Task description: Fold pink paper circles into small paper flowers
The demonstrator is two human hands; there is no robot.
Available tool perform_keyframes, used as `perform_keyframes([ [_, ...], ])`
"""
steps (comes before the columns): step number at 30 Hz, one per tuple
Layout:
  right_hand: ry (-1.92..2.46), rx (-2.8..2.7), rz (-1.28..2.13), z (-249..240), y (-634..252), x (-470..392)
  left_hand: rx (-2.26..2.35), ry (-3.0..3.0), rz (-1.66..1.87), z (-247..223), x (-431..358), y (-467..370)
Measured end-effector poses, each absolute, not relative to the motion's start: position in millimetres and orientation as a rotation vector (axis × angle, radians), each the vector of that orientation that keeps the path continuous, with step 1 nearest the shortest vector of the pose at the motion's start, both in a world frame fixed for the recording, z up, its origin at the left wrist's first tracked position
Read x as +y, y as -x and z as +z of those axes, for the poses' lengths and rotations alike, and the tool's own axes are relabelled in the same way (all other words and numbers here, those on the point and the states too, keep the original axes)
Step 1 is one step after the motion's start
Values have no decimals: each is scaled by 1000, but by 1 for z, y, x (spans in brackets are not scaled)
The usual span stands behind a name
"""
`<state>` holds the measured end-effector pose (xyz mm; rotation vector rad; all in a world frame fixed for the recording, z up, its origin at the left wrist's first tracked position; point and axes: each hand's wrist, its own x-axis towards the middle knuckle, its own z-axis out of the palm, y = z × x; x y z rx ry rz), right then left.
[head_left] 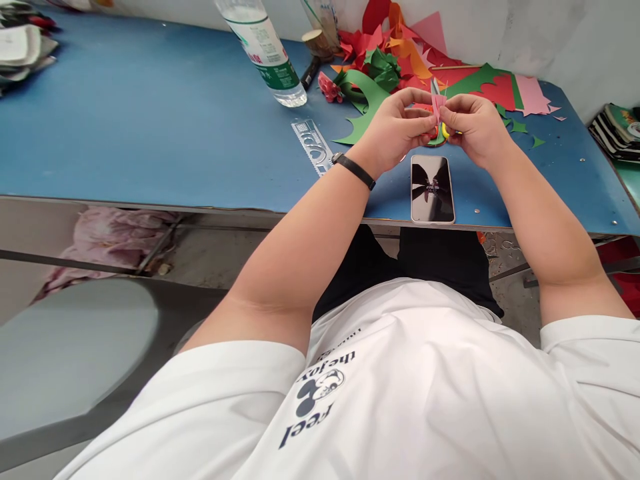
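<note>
The pink paper (438,102) sits squarely inside the two-handed grip, with the left hand (400,127) meeting it from one side and the right hand (473,127) from the other, so neither is clearly nearer. Both hands appear clamped on it, fingertips and thumbs pinched together; the exact contact of each finger is too small to tell. Its long axis looks to run away from the body, across the line joining the hands. Scissors (435,87) show just behind the grip, blades pointing away along nearly that same axis, their red and yellow handles partly hidden below the fingers; whether paper and scissors touch, I cannot tell. On the bench (150,113), a phone (433,190) lies just on the body side of the grip, a clear stencil ruler (313,145) to its left, and coloured paper scraps (500,90) beyond it.
</note>
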<state>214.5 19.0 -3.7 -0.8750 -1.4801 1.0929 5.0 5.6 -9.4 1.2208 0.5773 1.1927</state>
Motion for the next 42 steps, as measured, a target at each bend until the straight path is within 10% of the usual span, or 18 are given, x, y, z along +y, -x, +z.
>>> perform_keyframes([
  [42,788,-1412,940,-12,-198,19,543,-1314,1448,-33,37,-26],
])
